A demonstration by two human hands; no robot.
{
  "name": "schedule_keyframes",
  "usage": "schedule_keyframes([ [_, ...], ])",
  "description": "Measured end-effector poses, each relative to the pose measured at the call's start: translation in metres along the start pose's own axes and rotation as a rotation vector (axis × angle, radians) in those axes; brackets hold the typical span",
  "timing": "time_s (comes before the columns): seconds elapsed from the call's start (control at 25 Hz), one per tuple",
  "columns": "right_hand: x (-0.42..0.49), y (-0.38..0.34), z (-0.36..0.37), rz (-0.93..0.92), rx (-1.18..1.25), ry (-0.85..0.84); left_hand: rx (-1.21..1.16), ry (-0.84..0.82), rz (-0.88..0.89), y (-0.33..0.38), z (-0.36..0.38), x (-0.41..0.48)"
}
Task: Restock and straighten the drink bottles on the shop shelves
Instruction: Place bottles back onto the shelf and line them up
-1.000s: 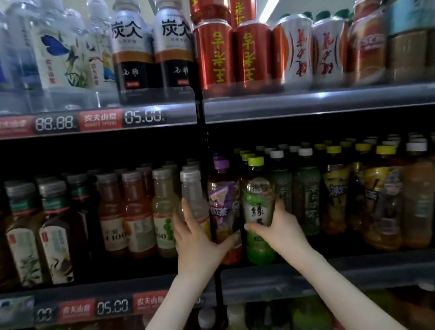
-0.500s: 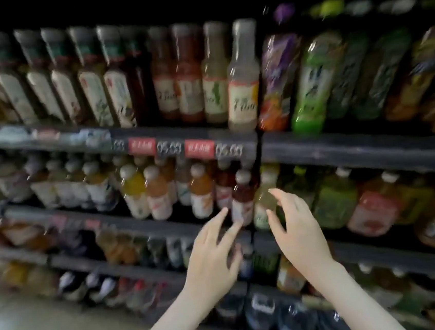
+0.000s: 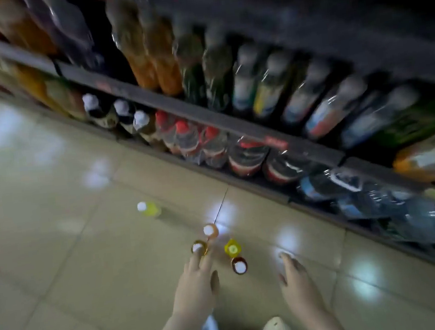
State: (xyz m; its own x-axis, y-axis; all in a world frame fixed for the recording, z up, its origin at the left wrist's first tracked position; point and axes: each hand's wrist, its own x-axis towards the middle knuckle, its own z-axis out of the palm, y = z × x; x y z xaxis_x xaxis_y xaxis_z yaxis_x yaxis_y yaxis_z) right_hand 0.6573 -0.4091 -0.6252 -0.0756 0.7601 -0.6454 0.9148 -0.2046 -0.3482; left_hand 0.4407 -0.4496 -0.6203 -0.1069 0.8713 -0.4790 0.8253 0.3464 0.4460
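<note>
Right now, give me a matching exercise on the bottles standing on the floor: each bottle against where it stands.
Bottles:
1. yellow bottle standing alone
2. yellow-capped bottle
3. dark bottle with white cap
4. amber bottle

Places:
A. at the left hand's fingertips
B. nearest the person, between both hands
C. far left, apart from the cluster
D. just behind the dark bottle

Pairs: 1-C, 2-D, 3-B, 4-A

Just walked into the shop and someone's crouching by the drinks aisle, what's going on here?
A person is reaching both hands down toward small bottles standing on the tiled floor beside the drink shelves. The left hand is nearest the amber bottle; the right hand hangs open to the side. Neither holds anything. A yellow bottle stands apart. The picture is blurred.
</note>
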Motion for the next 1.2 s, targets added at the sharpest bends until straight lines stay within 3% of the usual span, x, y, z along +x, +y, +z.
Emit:
schedule_keyframes([
  [0.28, 0.166, 0.061, 0.280, -0.053, -0.275, -0.165, -0.002, -0.268, -0.106, -0.148, 0.180, 0.083],
  [0.36, 0.193, 0.071, 0.314, -0.060, -0.327, -0.064, -0.001, -0.345, -0.114, -0.167, 0.210, 0.089],
  [0.44, 0.199, 0.079, 0.318, -0.073, -0.391, -0.070, -0.006, -0.406, -0.133, -0.172, 0.224, 0.084],
  [0.56, 0.174, 0.071, 0.278, -0.178, -0.334, 0.012, -0.027, -0.451, -0.115, -0.156, 0.212, 0.073],
  [0.68, 0.110, 0.040, 0.193, -0.213, -0.193, 0.001, -0.025, -0.492, -0.034, -0.111, 0.152, 0.067],
  [0.8, 0.032, -0.010, 0.065, -0.221, 0.043, 0.022, 0.128, -0.443, 0.206, -0.055, 0.067, 0.058],
  [0.92, -0.046, -0.072, -0.069, -0.306, 0.328, 0.077, -0.038, -0.296, 0.430, 0.008, -0.030, 0.035],
  [1.0, -0.085, -0.108, -0.132, -0.324, 0.524, 0.171, -0.171, -0.195, 0.425, 0.048, -0.095, 0.015],
  [1.08, -0.114, -0.138, -0.168, -0.303, 0.675, 0.203, -0.190, -0.198, 0.313, 0.079, -0.155, -0.011],
  [1.2, -0.149, -0.180, -0.185, -0.237, 0.842, 0.045, -0.303, -0.214, 0.162, 0.107, -0.215, -0.054],
])
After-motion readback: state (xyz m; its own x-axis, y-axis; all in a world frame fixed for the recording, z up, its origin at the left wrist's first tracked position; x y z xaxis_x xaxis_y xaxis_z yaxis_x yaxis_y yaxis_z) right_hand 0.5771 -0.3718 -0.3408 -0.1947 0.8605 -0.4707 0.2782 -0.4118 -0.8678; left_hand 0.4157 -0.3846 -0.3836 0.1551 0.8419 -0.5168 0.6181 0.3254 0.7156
